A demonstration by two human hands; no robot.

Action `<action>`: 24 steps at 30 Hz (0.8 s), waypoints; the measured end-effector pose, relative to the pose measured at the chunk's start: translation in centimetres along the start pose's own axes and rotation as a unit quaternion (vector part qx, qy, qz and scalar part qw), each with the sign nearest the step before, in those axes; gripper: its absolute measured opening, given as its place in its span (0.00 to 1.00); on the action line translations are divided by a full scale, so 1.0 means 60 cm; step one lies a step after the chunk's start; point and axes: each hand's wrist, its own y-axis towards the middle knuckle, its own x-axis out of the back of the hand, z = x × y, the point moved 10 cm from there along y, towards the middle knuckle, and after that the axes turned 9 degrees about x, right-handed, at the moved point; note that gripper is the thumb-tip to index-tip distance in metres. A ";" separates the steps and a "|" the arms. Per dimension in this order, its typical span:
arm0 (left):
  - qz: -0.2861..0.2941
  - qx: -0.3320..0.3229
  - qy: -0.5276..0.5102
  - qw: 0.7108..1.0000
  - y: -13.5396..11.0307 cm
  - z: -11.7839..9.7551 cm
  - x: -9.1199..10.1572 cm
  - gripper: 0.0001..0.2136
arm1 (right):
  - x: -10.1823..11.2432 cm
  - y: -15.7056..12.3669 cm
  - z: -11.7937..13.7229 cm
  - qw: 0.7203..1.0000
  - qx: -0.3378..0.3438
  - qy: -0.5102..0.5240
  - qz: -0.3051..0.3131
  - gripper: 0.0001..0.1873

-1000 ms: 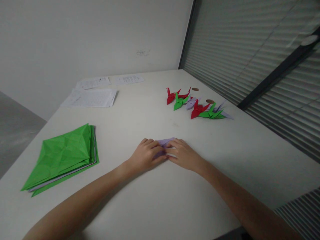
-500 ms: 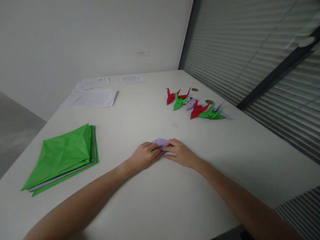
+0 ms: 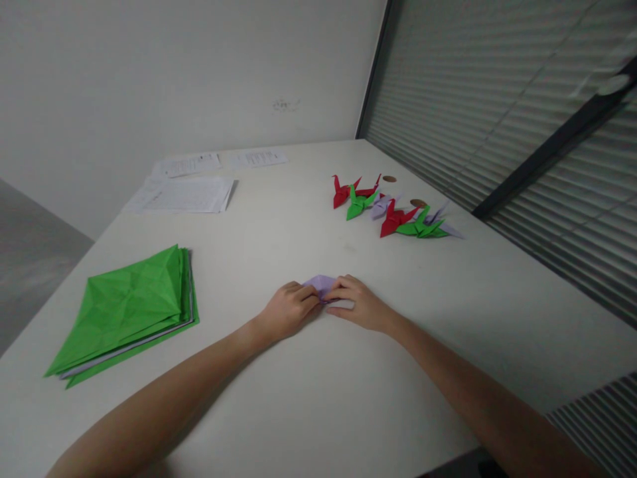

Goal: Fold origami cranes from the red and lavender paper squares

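Note:
A small folded piece of lilac paper point(image 3: 322, 285) lies on the white table point(image 3: 308, 405) in front of me. My left hand point(image 3: 287, 311) pinches its left side with curled fingers. My right hand point(image 3: 359, 304) pinches its right side, fingertips pressed onto the fold. Most of the paper is hidden under the two hands. A stack of green creased square sheets point(image 3: 128, 307) rests to the left, well clear of my left hand.
Several finished paper cranes in red, green and lilac point(image 3: 393, 212) stand in a row at the far right, near the slatted blind point(image 3: 517, 126). Two brown coins point(image 3: 417, 202) lie by them. Printed white sheets point(image 3: 184, 194) lie at the back left, by the wall.
Both hands have drawn slightly toward me and closed tighter on the lilac paper, whose far tip shows more than one second ago.

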 end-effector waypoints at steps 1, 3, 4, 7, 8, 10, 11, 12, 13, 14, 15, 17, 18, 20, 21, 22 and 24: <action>-0.002 0.005 0.002 1.000 0.001 0.001 0.000 0.13 | -0.001 0.000 0.000 1.000 0.001 0.001 -0.001 0.07; -0.005 0.015 -0.005 1.000 0.001 0.005 0.001 0.13 | -0.002 0.000 -0.003 1.000 0.002 0.002 -0.011 0.06; -0.008 0.020 -0.014 1.000 0.002 0.007 0.002 0.13 | -0.002 0.000 -0.006 1.000 0.001 -0.003 -0.015 0.07; -0.007 0.020 -0.035 0.999 0.000 0.009 -0.001 0.12 | -0.004 -0.002 -0.020 0.999 -0.015 -0.030 -0.007 0.10; -0.002 0.014 -0.037 0.999 -0.001 0.008 -0.004 0.11 | -0.002 -0.002 -0.025 0.999 -0.023 -0.042 -0.004 0.11; 0.011 0.002 -0.041 0.999 -0.002 0.004 -0.008 0.11 | 0.002 -0.004 -0.034 0.997 -0.041 -0.066 0.001 0.11; 0.016 0.000 -0.046 0.999 -0.002 0.003 -0.009 0.11 | 0.003 -0.004 -0.037 0.996 -0.050 -0.076 0.005 0.11; 0.018 0.002 -0.056 0.998 -0.002 0.003 -0.009 0.11 | 0.004 -0.005 -0.039 0.995 -0.057 -0.084 0.009 0.12; 0.019 0.008 -0.069 0.997 -0.001 0.004 -0.007 0.11 | 0.004 -0.006 -0.041 0.994 -0.065 -0.091 0.015 0.12; 0.019 0.014 -0.086 0.996 0.000 0.005 -0.005 0.11 | 0.004 -0.006 -0.042 0.992 -0.074 -0.096 0.019 0.13; 0.018 0.020 -0.106 0.994 0.000 0.007 -0.002 0.11 | 0.004 -0.007 -0.043 0.991 -0.082 -0.102 0.021 0.13; 0.014 0.029 -0.138 0.990 0.002 0.009 0.003 0.10 | 0.003 -0.008 -0.045 0.989 -0.097 -0.112 0.022 0.13; 0.014 0.029 -0.143 0.989 0.002 0.009 0.004 0.10 | 0.003 -0.009 -0.046 0.987 -0.104 -0.118 0.020 0.13; 0.016 0.026 -0.133 0.991 0.003 0.009 0.003 0.10 | 0.005 -0.011 -0.050 0.984 -0.122 -0.129 0.010 0.13; 0.018 0.023 -0.125 0.992 0.003 0.008 0.003 0.10 | 0.007 -0.012 -0.053 0.982 -0.131 -0.132 0.003 0.13; 0.020 0.018 -0.120 0.992 0.003 0.007 0.002 0.10 | 0.008 -0.013 -0.056 0.981 -0.140 -0.135 -0.002 0.13; 0.023 0.011 -0.111 0.993 0.003 0.005 0.001 0.10 | 0.008 -0.014 -0.061 0.979 -0.153 -0.136 -0.008 0.14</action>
